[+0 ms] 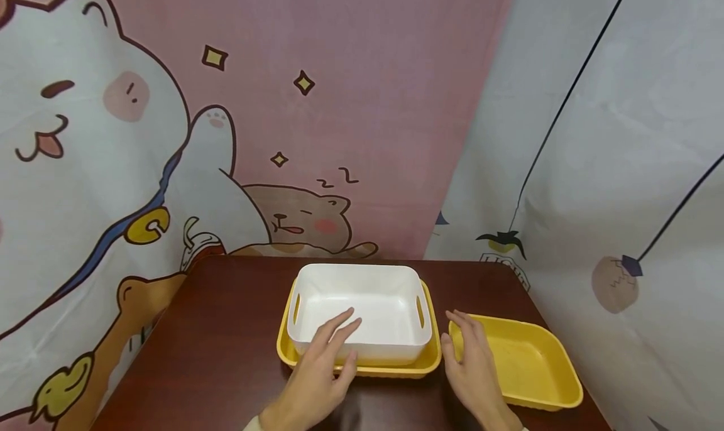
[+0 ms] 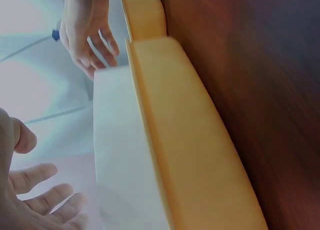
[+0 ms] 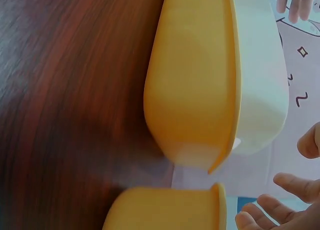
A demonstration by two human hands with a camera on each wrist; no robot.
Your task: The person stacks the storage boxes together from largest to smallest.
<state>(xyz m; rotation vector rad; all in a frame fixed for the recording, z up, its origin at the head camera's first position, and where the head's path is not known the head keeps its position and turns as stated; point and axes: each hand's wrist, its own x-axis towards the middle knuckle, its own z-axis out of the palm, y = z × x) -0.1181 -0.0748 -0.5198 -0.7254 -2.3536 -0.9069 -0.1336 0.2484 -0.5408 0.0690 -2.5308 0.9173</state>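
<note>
A white plastic basket (image 1: 362,311) with slot handles sits inside a yellow basket (image 1: 396,371) in the middle of the table. My left hand (image 1: 319,371) hovers over the near side of the white basket, fingers extended and holding nothing; the left wrist view shows these fingers (image 2: 45,195) apart from the basket wall. To the right, my right hand (image 1: 472,365) is held above the left edge of a second yellow basket (image 1: 532,362), its fingers loosely bent with nothing in them. In the right wrist view the right fingers (image 3: 272,207) are clear of both yellow baskets.
The dark reddish-brown table (image 1: 209,343) extends to the left of the nested baskets. Behind it hangs a pink cloth (image 1: 396,136) with cartoon animals, and a pale cloth (image 1: 611,136) borders the right side, close to the second yellow basket.
</note>
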